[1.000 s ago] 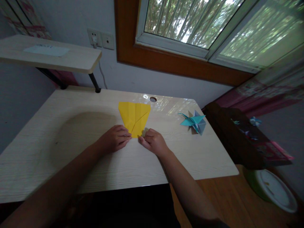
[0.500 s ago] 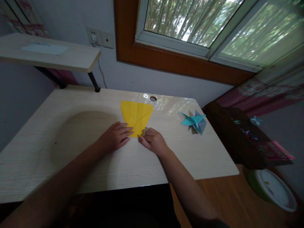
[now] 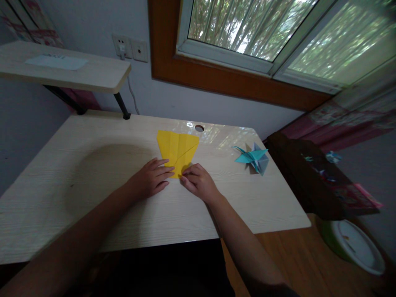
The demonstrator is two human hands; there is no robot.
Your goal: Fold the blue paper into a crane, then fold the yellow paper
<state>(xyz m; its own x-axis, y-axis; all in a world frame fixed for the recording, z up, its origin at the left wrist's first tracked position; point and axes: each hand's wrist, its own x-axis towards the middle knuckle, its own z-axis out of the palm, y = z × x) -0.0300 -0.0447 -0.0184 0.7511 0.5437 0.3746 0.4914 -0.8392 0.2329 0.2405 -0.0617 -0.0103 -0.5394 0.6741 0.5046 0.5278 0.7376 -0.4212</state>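
Note:
A folded sheet of yellow paper (image 3: 178, 149) lies on the desk, wide at its far end and narrow toward me, with crease lines across it. My left hand (image 3: 154, 176) rests flat, fingers stretched over the paper's lower left part. On the other side, my right hand (image 3: 198, 180) has its thumb and curled fingers pinched at the lower right edge of the paper. The exact spot between the fingertips is partly hidden. To the right stands a blue origami crane (image 3: 253, 159), apart from both hands.
The pale desk (image 3: 108, 231) has a cable hole (image 3: 199, 128) near its back edge. A raised shelf (image 3: 93, 80) with a sheet of paper (image 3: 57, 62) stands at the left. Beyond the desk's right edge are a dark cabinet (image 3: 297, 177) and a round white-topped bin (image 3: 359, 247).
My right fingers have shifted slightly up and inward along the paper's right edge, curling closer to the thumb. My left hand has slid a touch to the right. The paper stays in place.

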